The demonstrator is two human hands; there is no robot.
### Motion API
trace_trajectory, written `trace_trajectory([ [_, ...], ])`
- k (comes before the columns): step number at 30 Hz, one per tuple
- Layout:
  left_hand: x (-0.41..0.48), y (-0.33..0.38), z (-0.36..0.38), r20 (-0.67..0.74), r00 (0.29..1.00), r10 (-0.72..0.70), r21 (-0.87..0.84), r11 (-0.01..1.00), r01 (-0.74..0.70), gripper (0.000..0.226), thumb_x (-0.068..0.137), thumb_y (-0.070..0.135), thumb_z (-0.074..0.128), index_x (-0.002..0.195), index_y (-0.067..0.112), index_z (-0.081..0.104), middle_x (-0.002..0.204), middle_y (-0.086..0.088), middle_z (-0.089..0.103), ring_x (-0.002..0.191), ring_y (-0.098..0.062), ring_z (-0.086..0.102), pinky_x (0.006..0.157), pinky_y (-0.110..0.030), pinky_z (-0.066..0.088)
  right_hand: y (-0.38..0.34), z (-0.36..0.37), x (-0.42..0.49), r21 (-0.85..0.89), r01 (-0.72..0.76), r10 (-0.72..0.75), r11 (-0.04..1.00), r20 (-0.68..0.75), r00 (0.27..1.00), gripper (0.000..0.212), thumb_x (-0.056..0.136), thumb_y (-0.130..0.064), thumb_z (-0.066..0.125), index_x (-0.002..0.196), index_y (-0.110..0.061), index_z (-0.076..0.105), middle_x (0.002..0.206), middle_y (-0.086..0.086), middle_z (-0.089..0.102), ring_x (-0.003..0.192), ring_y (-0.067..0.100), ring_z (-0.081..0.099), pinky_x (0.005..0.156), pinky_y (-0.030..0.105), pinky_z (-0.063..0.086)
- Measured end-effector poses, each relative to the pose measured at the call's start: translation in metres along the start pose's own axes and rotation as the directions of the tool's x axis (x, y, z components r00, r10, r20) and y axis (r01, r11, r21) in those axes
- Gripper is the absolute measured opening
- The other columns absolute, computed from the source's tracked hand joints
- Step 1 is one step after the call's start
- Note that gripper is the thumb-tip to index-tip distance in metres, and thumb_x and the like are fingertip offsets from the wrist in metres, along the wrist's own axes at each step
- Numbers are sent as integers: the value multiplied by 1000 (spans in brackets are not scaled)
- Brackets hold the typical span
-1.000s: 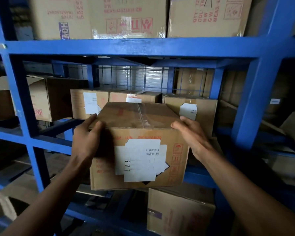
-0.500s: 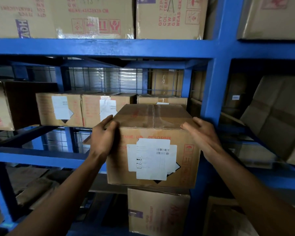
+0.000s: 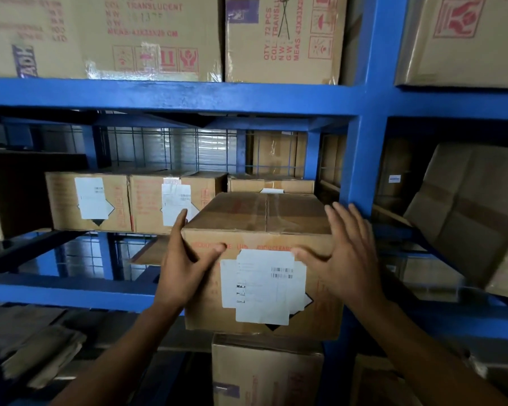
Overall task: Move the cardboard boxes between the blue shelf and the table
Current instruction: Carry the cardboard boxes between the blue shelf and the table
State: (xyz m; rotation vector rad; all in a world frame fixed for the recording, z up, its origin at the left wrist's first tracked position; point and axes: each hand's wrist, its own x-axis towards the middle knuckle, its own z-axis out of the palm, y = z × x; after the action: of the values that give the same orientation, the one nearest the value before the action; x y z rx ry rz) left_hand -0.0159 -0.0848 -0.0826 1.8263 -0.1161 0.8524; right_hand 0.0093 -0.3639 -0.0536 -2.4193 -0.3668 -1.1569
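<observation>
We have shifted the cardboard box [image 3: 276, 218] rightward along the middle tier of the blue shelf [image 3: 188, 95]. It was mid-bay a second ago and is now just beside the blue upright [image 3: 361, 171]. Our left hand [image 3: 185, 268] clamps the left front corner, thumb on the labelled face. Our right hand [image 3: 349, 259] lies flat at the right edge, fingers spread. We cannot tell whether the box's base rests on the tier, or whether it is going in or coming out. Labelled boxes [image 3: 100, 200] line the tier behind, the upright crowds the right hand, and another box [image 3: 264, 373] stands below.
</observation>
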Motion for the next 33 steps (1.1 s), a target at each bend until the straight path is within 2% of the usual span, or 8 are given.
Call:
trace_trajectory([
  [2, -4, -15, 1, 17, 995, 96, 154, 983, -98, 125, 65, 61, 77, 153, 42, -9, 165, 7, 10, 148, -17, 22, 115, -47, 27, 3, 16, -14, -158, 148, -151, 976, -12, 988, 109, 74, -81, 53, 153, -10, 28, 162, 9, 23, 151, 30, 11, 121, 52, 8],
  [4, -8, -29, 3, 87, 946, 313, 458, 831, -317, 129, 69, 74, 67, 155, 26, -16, 165, -3, -11, 152, -22, -2, 116, -52, 16, 6, 32, -24, -211, 173, -178, 962, -1, 984, 117, 73, -83, 50, 155, -5, 21, 163, 15, 15, 151, 34, 5, 121, 52, 3],
  [7, -9, -56, 8, 291, 847, 446, 682, 524, -510, 123, 76, 84, 47, 156, 6, -5, 162, -21, -10, 150, -39, -8, 113, -62, 10, 18, 59, -32, -289, 189, -185, 938, 41, 982, 122, 72, -86, 45, 154, -2, 14, 163, 20, 5, 151, 38, 3, 121, 55, 4],
  [10, 0, -74, 16, 418, 807, 419, 709, 406, -577, 120, 77, 86, 40, 156, 7, -2, 163, -19, -9, 148, -42, -9, 110, -64, 15, 38, 84, -34, -358, 225, -167, 906, 186, 968, 126, 70, -90, 38, 153, 2, 14, 163, 21, -4, 150, 40, 3, 117, 60, 16],
  [18, 7, -87, 10, 424, 817, 389, 705, 424, -568, 120, 75, 85, 43, 156, 12, -6, 163, -11, -16, 147, -43, -2, 110, -59, 17, 40, 104, -40, -354, 235, -175, 905, 193, 966, 124, 72, -86, 34, 154, 2, 5, 162, 21, -11, 149, 43, 0, 119, 58, 9],
  [22, 4, -82, 4, 428, 845, 320, 719, 446, -533, 119, 76, 85, 42, 156, 12, -7, 163, -11, -16, 148, -41, -5, 112, -57, 13, 25, 102, -45, -324, 204, -160, 924, 157, 975, 127, 72, -82, 54, 154, 0, 2, 162, 22, -7, 150, 41, -3, 120, 55, 8],
  [27, -14, -84, -19, 434, 852, 293, 715, 464, -524, 118, 76, 68, 62, 157, 13, -4, 164, -11, -10, 151, -32, -6, 118, -51, 16, -5, 97, -61, -246, 225, -197, 943, 134, 971, 110, 75, -52, 74, 155, -3, 17, 163, 20, 6, 151, 37, 3, 121, 53, 7],
  [33, -50, -112, -88, 265, 953, 150, 804, 512, -304, 104, 87, 54, 63, 157, 14, -3, 165, -6, -7, 152, -21, -3, 122, -42, 16, -77, 123, -86, 61, 465, -468, 884, 118, 876, 71, 82, -32, 68, 145, -7, 45, 152, 12, 42, 143, 30, 35, 112, 53, 33],
])
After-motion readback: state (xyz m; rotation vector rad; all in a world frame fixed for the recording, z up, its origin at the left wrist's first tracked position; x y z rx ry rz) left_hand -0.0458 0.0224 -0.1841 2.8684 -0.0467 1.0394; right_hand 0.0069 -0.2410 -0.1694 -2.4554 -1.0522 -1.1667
